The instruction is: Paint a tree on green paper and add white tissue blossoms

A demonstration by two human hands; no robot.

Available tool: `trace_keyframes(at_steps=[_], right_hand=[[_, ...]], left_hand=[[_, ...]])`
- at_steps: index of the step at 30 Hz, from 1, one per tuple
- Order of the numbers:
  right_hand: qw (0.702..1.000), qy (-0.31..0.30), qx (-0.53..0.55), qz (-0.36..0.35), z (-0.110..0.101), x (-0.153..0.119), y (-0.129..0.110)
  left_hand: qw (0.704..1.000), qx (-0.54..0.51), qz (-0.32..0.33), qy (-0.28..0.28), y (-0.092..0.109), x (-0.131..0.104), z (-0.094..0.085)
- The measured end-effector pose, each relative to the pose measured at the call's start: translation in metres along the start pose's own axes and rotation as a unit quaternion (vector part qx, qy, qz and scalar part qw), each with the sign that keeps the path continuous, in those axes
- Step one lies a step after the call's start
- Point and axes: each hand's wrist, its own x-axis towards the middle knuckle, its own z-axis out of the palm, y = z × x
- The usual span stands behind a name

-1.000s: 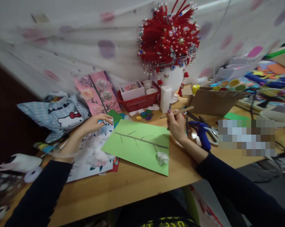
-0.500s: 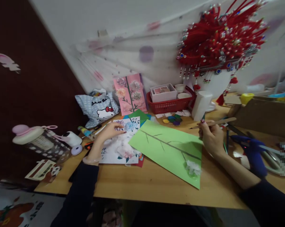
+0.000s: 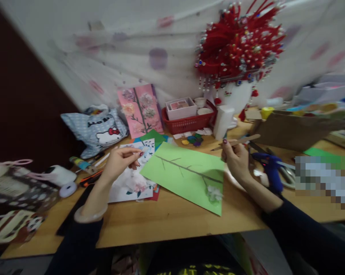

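Paper: your green sheet [image 3: 172, 185] lies on the wooden table [image 3: 161, 225] between your hands, left corner over the white printed sheet [image 3: 119, 194].
Branch: dark line [image 3: 195, 172] with side twigs, running across the green.
Flower: white flower [image 3: 214, 193], near the sheet's lower right corner.
Right hand [image 3: 237, 159]: you pinch a wooden stick [image 3: 248, 138], dark pointed tip toward your left; hand at the green sheet's right edge, contact unclear.
Left hand [image 3: 117, 163]: raised over the white printed sheet, fingers bent, thumb and fingertips close; can't tell if you pinch anything.
Tool: blue glue gun [image 3: 272, 173], right of your right hand.
Back: pink flower picture [image 3: 129, 124], left of the red basket [image 3: 186, 125].
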Motion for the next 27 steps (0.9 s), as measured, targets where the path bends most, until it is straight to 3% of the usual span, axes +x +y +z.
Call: trace_keyframes(at_steps=[2,5,8,10,18,23,27], right_hand=[[0.999,-0.020,0.048,0.011,-0.004,-0.009,-0.014],[0.993,-0.037,0.109,0.013,-0.016,-0.028,-0.028],[0.991,-0.047,0.128,0.016,-0.034,-0.053,-0.033],[0.990,-0.055,0.131,0.024,-0.045,-0.070,-0.032],[0.988,-0.087,0.124,0.031,-0.069,-0.115,-0.039],[0.982,-0.181,0.040,-0.027,-0.073,-0.130,-0.039],[0.970,-0.212,-0.050,-0.106,-0.072,-0.132,-0.037]], left_hand=[[0.997,-0.026,0.039,-0.055,0.021,-0.021,0.026],[0.973,-0.009,0.156,-0.168,0.040,-0.050,0.069],[0.923,-0.027,0.283,-0.260,0.041,-0.066,0.108],[0.895,-0.033,0.335,-0.291,0.034,-0.069,0.127],[0.879,-0.008,0.394,-0.269,0.025,-0.063,0.162],[0.880,0.019,0.399,-0.256,0.027,-0.067,0.175],[0.891,0.031,0.389,-0.230,0.028,-0.068,0.180]])
